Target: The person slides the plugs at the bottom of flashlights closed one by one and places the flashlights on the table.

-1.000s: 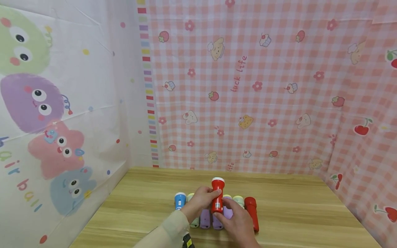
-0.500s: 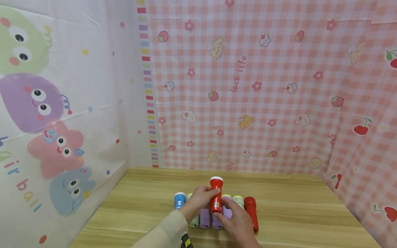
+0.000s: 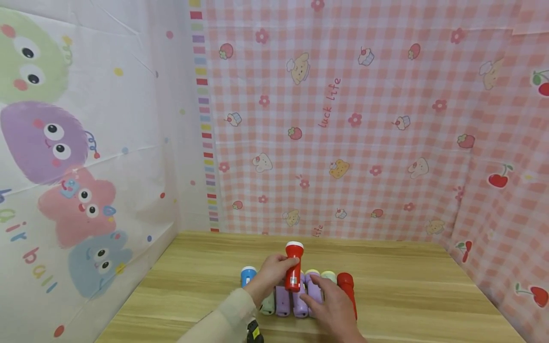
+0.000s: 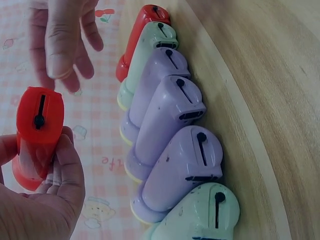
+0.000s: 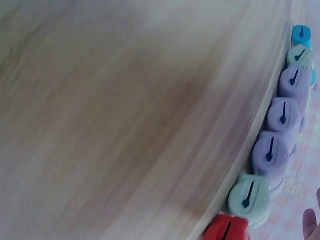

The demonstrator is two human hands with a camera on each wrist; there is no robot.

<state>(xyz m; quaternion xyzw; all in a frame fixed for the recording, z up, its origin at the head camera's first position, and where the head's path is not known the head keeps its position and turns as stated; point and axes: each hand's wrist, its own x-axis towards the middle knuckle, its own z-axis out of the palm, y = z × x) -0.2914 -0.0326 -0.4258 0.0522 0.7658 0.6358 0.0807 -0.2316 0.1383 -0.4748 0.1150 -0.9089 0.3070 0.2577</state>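
A red flashlight [image 3: 293,271] with a white rim is held upright in my left hand [image 3: 270,275], above a row of other flashlights. In the left wrist view the flashlight's end with a black slot [image 4: 41,117] faces the camera, and the fingers [image 4: 69,170] wrap its body. My right hand [image 3: 333,302] hovers just to the right with fingers spread and nothing in them. A gap separates it from the red flashlight. Below, the row includes purple flashlights [image 3: 283,302], and the hands hide part of them in the head view.
The row also has a blue flashlight [image 3: 249,275] at its left end, pale green flashlights [image 5: 249,200] and a second red flashlight [image 3: 346,286] at its right end. They lie on a wood-grain table [image 3: 407,286]. Patterned cloths [image 3: 343,143] hang behind and at both sides.
The left hand has carried the red flashlight slightly left and up. The right hand has let go of its lower end, and its fingers have spread away from it.
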